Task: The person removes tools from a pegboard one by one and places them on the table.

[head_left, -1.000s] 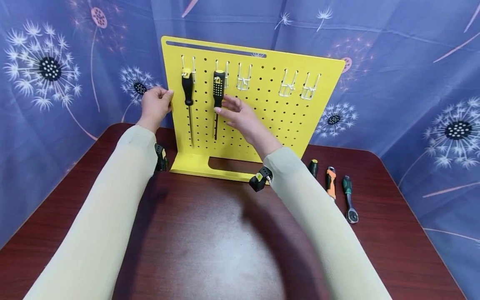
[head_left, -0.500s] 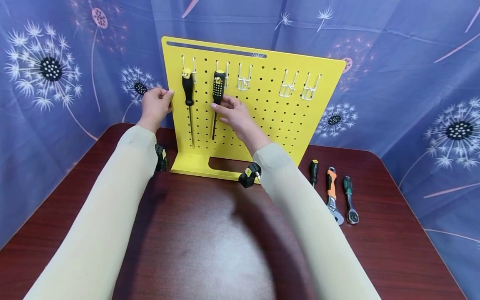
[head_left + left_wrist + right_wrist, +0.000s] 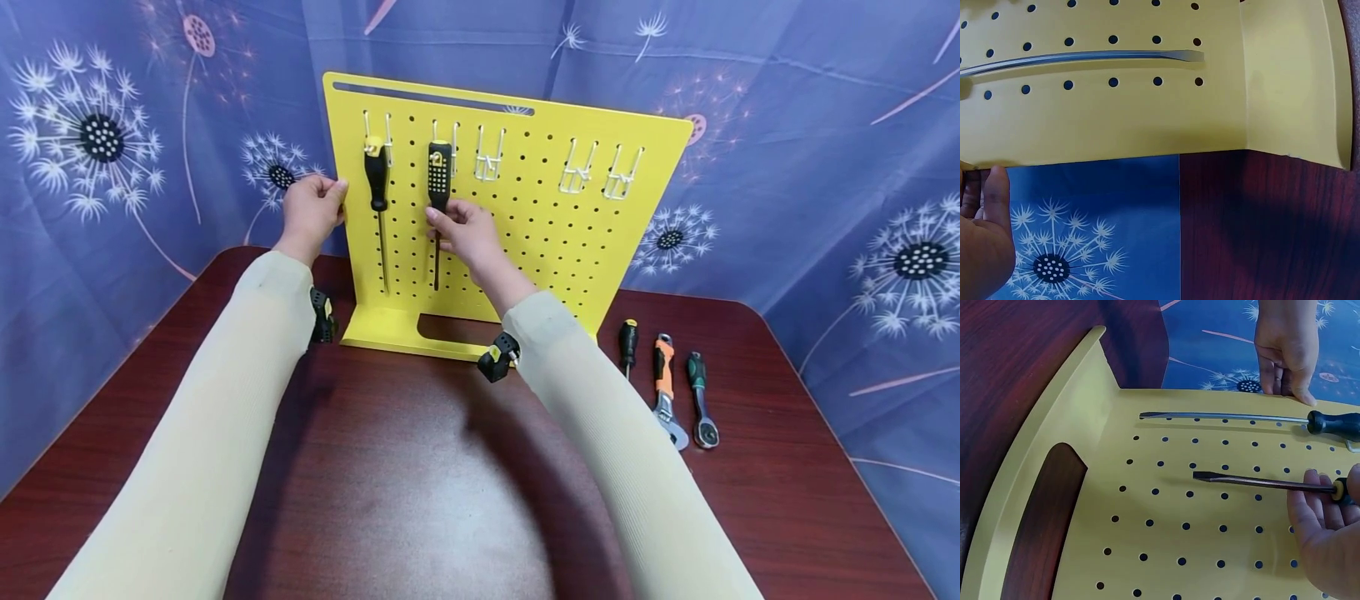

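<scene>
With left hand (image 3: 309, 212), pinching yellow pegboard (image 3: 540, 242) by its left edge; with right hand (image 3: 472, 237), gripping dotted screwdriver (image 3: 438, 183) at its handle's lower end.

In the head view, the scene is brightly lit, and a pale patch of glare is thrown back by the front of the table (image 3: 405, 492). Soft dark shadows of both sleeves (image 3: 198, 408) are cast on the wood between the arms. The pegboard (image 3: 517, 250) is evenly illuminated, and the held screwdriver (image 3: 439, 171) is rendered fairly crisply. Small highlights are caught by the metal of the ratchet (image 3: 706, 433). Both wrist views are dimmer: the yellow is dulled, the curtain (image 3: 1141, 225) is deepened to a darker blue, and the board's base flange (image 3: 1022, 469) is bowed by lens distortion.
</scene>
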The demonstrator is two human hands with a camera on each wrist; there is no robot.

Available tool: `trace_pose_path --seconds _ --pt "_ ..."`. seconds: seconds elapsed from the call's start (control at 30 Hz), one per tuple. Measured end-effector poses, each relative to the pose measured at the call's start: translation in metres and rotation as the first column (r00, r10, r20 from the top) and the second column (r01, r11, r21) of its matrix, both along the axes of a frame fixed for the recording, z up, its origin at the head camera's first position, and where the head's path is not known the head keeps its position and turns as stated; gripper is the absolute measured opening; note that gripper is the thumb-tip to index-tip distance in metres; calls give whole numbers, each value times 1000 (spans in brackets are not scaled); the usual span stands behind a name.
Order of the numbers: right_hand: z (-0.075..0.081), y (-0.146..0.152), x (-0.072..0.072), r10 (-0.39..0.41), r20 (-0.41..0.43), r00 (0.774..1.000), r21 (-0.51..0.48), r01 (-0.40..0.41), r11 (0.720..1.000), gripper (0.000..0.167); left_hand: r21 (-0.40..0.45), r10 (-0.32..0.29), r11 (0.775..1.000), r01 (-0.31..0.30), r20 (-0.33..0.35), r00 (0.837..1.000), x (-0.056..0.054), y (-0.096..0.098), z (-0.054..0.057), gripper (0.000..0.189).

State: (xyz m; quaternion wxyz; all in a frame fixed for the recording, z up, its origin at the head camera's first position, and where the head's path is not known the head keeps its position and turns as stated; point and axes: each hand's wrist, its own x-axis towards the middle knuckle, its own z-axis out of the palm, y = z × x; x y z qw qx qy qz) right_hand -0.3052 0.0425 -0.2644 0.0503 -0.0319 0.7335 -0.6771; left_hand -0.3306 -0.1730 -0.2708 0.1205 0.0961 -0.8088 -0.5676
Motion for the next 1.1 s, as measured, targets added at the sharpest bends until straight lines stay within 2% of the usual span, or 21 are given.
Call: trace_pose_path --seconds 0.3,0.67,1.1 --pt "-2 -2 1 10 -15 1000 -46 -11 999 32 6 7 1000 -7 -1 1000 1 -1 0 21" --pt "-3 -1 4 11 7 1000 -90 -10 996 34 13 5 1000 -5 8 1000 -1 0 0 21" --pt "5 1 16 18 27 999 -54 -17 998 32 0 5 1000 -5 2 1000 -4 -1 -2 23"
